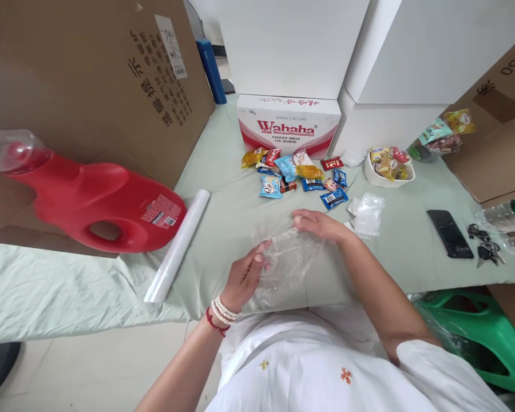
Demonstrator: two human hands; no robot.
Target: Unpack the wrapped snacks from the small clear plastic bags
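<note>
A clear, thin plastic bag [294,257] hangs crumpled between my hands above the near part of the table. With thumb against fingers, my left hand [244,273] pinches the bag's left side; beaded bracelets are on this wrist. My right hand [321,224] has its fingers closed at the bag's upper right edge, the fingertips partly blurred against the clear film. Beyond the hands lie several wrapped snacks [286,169] in a loose pile. A stack of folded clear bags [368,214] rests just right of my right hand.
A white bowl [386,180] of wrapped snacks stands at the right, near a phone [449,234] and keys [489,252]. On the left are a plastic roll [178,246] and a large red jug [111,206]. A Wahaha carton [288,129] sits behind the snacks.
</note>
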